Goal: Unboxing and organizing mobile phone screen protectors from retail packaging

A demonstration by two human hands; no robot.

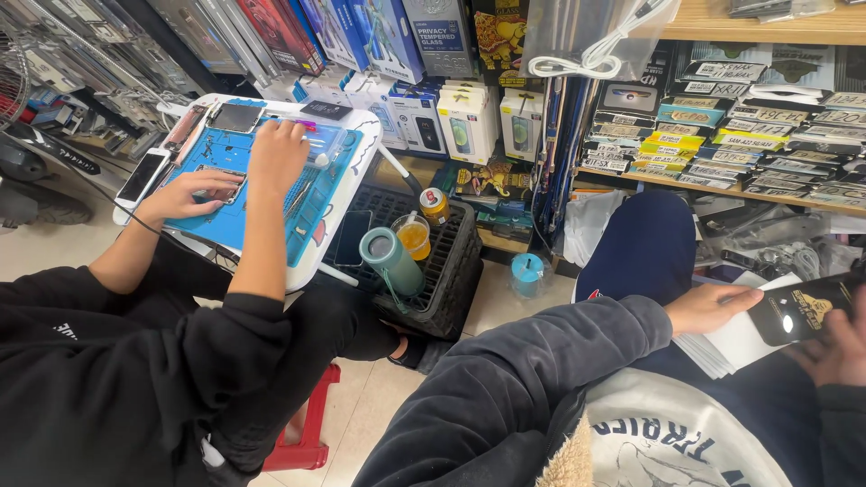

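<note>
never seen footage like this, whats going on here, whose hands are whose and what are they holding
There is no machine here. One camera sits on a person's head and looks down. That person's own hands are at the lower right: the left hand holds the end of a black packet above a stack of white packets. The right hand meets the packet too, but the picture's edge cuts off its grip. The person in black on the left is a co-worker, whose hands rest on a blue work mat on a small white table. Between them, a black crate holds a green bottle.
</note>
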